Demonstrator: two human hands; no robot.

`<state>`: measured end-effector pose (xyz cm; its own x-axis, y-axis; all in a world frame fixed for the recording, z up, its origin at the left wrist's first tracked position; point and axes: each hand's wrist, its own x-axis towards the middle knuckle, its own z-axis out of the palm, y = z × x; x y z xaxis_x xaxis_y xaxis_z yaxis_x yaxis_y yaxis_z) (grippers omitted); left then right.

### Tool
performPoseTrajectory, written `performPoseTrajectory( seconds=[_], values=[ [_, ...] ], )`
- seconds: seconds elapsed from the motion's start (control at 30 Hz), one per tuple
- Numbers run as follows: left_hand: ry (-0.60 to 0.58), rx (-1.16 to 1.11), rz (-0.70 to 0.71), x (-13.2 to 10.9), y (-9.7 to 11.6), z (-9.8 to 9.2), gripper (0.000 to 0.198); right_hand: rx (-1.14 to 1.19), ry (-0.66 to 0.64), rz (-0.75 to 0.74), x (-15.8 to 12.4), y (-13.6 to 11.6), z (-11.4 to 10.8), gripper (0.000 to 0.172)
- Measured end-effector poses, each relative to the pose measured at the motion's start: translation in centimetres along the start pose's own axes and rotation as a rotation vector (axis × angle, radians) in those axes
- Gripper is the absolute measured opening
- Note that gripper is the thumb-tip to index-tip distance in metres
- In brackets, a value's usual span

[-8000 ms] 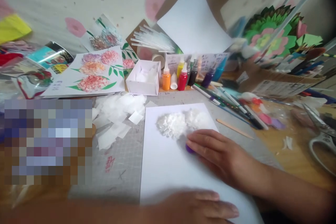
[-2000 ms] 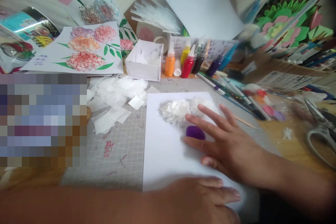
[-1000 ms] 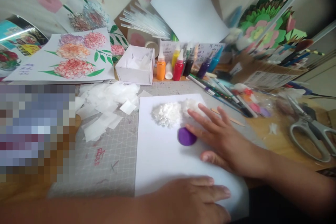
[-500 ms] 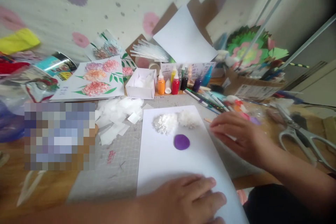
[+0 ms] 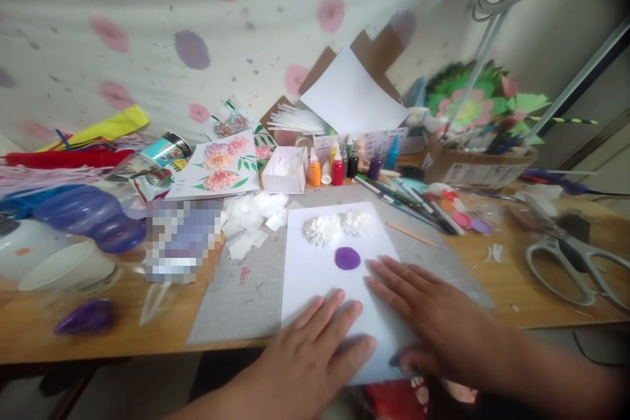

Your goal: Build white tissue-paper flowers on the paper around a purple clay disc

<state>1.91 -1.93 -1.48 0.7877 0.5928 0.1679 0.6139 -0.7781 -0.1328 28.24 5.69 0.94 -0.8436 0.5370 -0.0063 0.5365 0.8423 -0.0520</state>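
Note:
A sheet of white paper [image 5: 308, 282] lies on a grey cutting mat [image 5: 231, 305], its near end reaching past the table edge. Two fluffy white paper flower heads [image 5: 322, 230] sit side by side near its far end, and a flat purple disc [image 5: 347, 258] is just below them. On the lower left part of the sheet rests my left hand [image 5: 315, 344], fingers spread. My right hand [image 5: 423, 302] lies flat along the sheet's right side, fingertips close to the disc, thumb near the lower edge. Neither hand holds anything.
White paper scraps [image 5: 258, 220] are heaped left of the sheet, behind them a small white box [image 5: 284, 170]. Paint bottles [image 5: 337, 167] and pens [image 5: 388, 193] line the back. Large scissors [image 5: 566, 262] lie right; a wooden stick [image 5: 412, 234] and purple clay [image 5: 84, 316] are also about.
My right hand has moved left onto the paper from beside it. My left hand now has its fingers spread on the sheet. The view has shifted, showing more of the table's left side.

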Motion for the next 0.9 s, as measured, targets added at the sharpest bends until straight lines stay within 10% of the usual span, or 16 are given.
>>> performPoseTrajectory(
  seconds=[0.33, 0.9],
  values=[
    [-0.219, -0.100, -0.186, -1.4, -1.0, -2.0, 0.098, -0.136, 0.176, -0.080, -2.1, 0.7, 3.3, 0.091],
    [-0.295, -0.178, 0.045, -1.3, -1.3, -3.1, 0.117, -0.117, 0.059, -0.542, -4.6, 0.9, -1.8, 0.041]
  ],
)
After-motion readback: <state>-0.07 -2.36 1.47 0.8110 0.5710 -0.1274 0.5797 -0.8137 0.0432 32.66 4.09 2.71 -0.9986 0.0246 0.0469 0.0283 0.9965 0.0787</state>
